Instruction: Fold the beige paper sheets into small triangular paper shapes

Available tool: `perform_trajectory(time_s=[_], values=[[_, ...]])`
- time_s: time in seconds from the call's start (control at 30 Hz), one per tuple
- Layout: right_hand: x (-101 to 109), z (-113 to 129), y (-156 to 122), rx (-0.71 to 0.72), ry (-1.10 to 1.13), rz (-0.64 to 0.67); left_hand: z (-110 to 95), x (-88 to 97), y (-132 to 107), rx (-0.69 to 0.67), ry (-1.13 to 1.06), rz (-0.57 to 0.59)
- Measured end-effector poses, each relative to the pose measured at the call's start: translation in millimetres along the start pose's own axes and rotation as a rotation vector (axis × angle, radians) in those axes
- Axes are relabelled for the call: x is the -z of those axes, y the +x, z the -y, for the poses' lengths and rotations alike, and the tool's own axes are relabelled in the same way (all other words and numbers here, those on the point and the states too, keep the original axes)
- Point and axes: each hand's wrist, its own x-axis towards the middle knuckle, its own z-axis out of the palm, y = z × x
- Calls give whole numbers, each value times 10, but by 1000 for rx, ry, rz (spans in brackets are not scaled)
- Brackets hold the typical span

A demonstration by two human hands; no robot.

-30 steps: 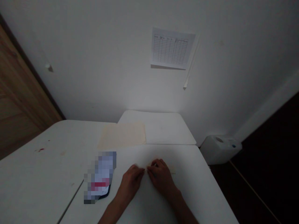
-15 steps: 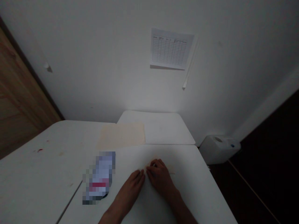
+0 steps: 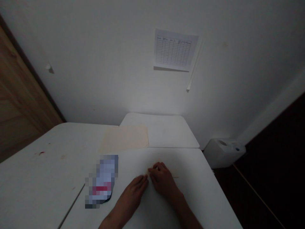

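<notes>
A small, thin cream sheet of paper [image 3: 175,173] lies on the white table, mostly covered by my right hand [image 3: 163,179]. The fingers of that hand are curled, with thumb and fingertips closed at the sheet's left end. My left hand [image 3: 135,189] rests on the table just left of it, fingers pressed together. Its fingertips almost meet the right thumb at the sheet's near left corner. What lies right under the left fingertips is too small and dim to make out.
A larger cream sheet [image 3: 125,138] lies flat farther back, across the tabletop joints. A blurred-out phone-like object [image 3: 103,179] lies left of my hands. Behind stands a wall with a printed table [image 3: 175,50]. On the floor at right is a white plastic canister [image 3: 222,156].
My right thumb and fingertips have shifted very slightly left and up. The left hand has moved down a little. Both stay at the small sheet.
</notes>
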Motion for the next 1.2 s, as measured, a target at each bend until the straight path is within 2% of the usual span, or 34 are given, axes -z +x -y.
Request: perform_trajectory(time_s=[0.13, 0.33, 0.63, 0.97, 1.07, 1.2], values=[[20, 8, 5, 54, -38, 69, -27, 75, 16, 13, -42, -2], [5, 14, -11, 60, -99, 108, -59, 139, 6, 37, -88, -43], [14, 21, -42, -70, -142, 18, -72, 144, -12, 23, -44, -68], [-3, 13, -50, -79, -138, -1, -117, 183, 50, 14, 19, -1], [17, -60, -72, -88, -125, -13, -117, 180, 35, 5, 68, 11], [116, -267, -143, -154, -131, -66, -83, 131, -102, 48, 131, 5]])
